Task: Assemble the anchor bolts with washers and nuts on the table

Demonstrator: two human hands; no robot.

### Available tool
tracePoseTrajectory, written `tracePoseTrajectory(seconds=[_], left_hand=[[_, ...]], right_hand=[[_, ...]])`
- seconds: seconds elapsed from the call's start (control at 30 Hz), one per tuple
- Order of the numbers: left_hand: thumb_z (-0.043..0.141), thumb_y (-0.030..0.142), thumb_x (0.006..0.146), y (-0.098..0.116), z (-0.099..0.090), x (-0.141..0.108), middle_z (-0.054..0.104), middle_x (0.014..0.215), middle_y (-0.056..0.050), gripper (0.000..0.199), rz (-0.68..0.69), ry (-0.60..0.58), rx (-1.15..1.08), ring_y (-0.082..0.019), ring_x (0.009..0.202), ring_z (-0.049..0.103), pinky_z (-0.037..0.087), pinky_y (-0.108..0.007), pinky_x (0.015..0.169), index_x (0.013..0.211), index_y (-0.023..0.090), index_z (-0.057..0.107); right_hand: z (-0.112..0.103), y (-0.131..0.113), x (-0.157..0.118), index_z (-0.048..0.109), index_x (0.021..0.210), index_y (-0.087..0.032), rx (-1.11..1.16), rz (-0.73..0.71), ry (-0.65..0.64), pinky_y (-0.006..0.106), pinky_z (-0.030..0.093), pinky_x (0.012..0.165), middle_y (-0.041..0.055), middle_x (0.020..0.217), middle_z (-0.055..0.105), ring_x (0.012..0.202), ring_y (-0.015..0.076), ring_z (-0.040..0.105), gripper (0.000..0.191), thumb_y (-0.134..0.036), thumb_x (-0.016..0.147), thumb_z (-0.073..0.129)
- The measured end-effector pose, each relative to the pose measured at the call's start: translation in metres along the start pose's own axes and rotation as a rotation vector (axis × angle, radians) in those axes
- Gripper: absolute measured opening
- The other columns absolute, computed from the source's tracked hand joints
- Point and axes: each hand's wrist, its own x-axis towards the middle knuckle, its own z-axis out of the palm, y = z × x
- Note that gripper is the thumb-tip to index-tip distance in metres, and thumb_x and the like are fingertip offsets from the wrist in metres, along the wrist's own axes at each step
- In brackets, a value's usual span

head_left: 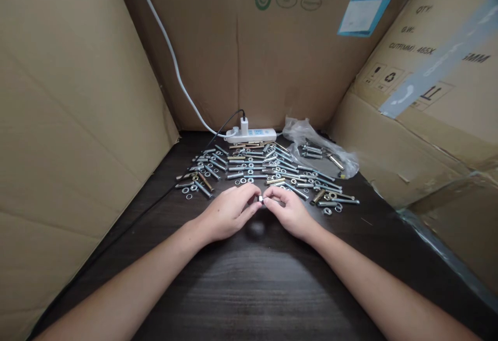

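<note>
My left hand (pixel 233 208) is closed in a pinch at the middle of the dark table, with a small bright metal nut (pixel 260 199) at its fingertips. Facing it, my right hand (pixel 290 211) pinches a thin grey metal piece that looks like a bolt (pixel 277 199), mostly hidden by the fingers. The fingertips of both hands nearly meet at the nut. Just beyond them lie rows of loose bolts (pixel 295 191), metal sleeves (pixel 235 176), nuts (pixel 327 211) and washers (pixel 189 196), silver and brass-coloured.
Behind the hardware sits a white power strip (pixel 257 135) with a charger (pixel 244 125) plugged in. A black cable (pixel 148 208) runs down the left side. At the back right, a clear plastic bag (pixel 348 162) holds more bolts. Cardboard boxes (pixel 288 60) wall in the table (pixel 249 289).
</note>
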Motion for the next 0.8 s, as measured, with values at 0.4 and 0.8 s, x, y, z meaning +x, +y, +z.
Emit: tracePoseTrajectory(seconds=[0.4, 0.8], left_hand=[[0.036, 0.034, 0.094, -0.0017, 0.0019, -0.0003, 0.058, 0.086, -0.001, 0.022, -0.020, 0.032, 0.040, -0.015, 0.077, 0.052, 0.040, -0.028, 0.070, 0.094, 0.020, 0.052], [0.047, 0.030, 0.088, 0.0016, 0.0012, -0.0028, 0.058, 0.092, -0.002, 0.031, -0.039, 0.058, -0.050, -0.015, 0.078, 0.053, 0.042, -0.027, 0.069, 0.117, 0.021, 0.044]], right_hand=[[0.0003, -0.0016, -0.0008, 0.054, 0.073, -0.016, -0.013, -0.012, 0.009, 0.023, 0.035, 0.057, -0.0025, 0.063, 0.049, 0.058, 0.0106, 0.043, 0.013, -0.026, 0.080, 0.050], [0.0007, 0.0006, 0.0002, 0.052, 0.073, -0.018, 0.018, -0.012, 0.021, 0.023, 0.035, 0.056, -0.0030, 0.063, 0.046, 0.058, 0.0109, 0.041, 0.013, -0.029, 0.080, 0.050]])
